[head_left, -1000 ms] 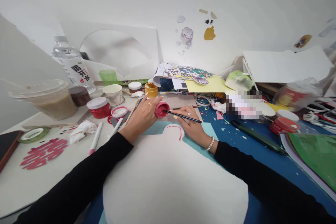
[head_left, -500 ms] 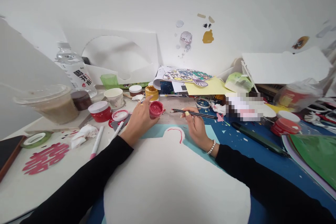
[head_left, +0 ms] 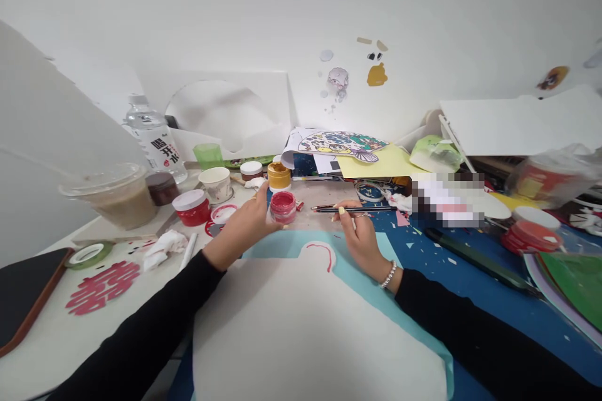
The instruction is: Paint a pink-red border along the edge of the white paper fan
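Observation:
My left hand [head_left: 245, 220] is curled round the left side of a small open jar of red paint [head_left: 283, 208], its thumb low on the near side. The jar is upright, and where it meets the table is partly hidden by the hand. Pinched in my right hand [head_left: 364, 239] is a slim black paintbrush [head_left: 380, 208], lying nearly level with its tip to the left, close to the jar. Below both hands a large white cut-out sheet [head_left: 310, 332] bears a curved red line on its rounded top tab. A light-blue sheet [head_left: 273, 244] shows beneath it.
Left are a lidded red paint jar [head_left: 192, 207], a paper cup [head_left: 215, 183], a plastic cup of brown liquid [head_left: 115, 200] and a water bottle [head_left: 155, 144]. Behind stands a yellow paint jar [head_left: 279, 177]. Right lies a dark green cutter [head_left: 480, 260] among paper scraps.
The red paint jar has gone from tilted to upright, with my left hand shifting beside it. My right hand still holds the paintbrush. The camera view has turned slightly left.

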{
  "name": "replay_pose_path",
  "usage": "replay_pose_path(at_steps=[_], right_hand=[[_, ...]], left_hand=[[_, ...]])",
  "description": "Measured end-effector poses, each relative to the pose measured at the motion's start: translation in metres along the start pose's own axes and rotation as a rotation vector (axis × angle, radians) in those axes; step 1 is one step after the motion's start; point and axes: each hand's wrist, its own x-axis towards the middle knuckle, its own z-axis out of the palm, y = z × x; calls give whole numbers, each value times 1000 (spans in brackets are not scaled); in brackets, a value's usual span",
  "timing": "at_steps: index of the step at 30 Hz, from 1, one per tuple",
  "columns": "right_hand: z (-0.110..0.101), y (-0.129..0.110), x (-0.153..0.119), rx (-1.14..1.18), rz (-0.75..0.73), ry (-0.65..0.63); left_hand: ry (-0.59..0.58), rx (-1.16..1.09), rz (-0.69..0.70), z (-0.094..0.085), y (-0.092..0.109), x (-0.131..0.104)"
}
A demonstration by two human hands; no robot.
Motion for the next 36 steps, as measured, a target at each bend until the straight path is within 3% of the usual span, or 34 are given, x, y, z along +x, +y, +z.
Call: replay_pose_path(at_steps=[5, 8, 11, 16, 19, 25, 29, 36], right_hand=[[-2, -1, 1, -13, 46, 4], [-2, 0, 2, 53, 109, -41], [-1, 0, 1, 218, 201, -169], [4, 1, 0, 324, 230, -350], [6, 1, 0, 295, 194, -354], [9, -3, -1, 153, 113, -286], [9, -8, -3, 120, 97, -380], [9, -10, -4, 96, 47, -433]], left_hand=[[154, 157, 300, -18, 12, -70], [224, 145, 521, -9, 25, -114], [208, 154, 658, 9, 36, -137], [157, 106, 679, 29, 43, -144], [124, 115, 657, 31, 43, -144], [169, 68, 659, 39, 40, -145], [132, 36, 624, 36, 43, -145], [98, -5, 585, 22, 49, -144]])
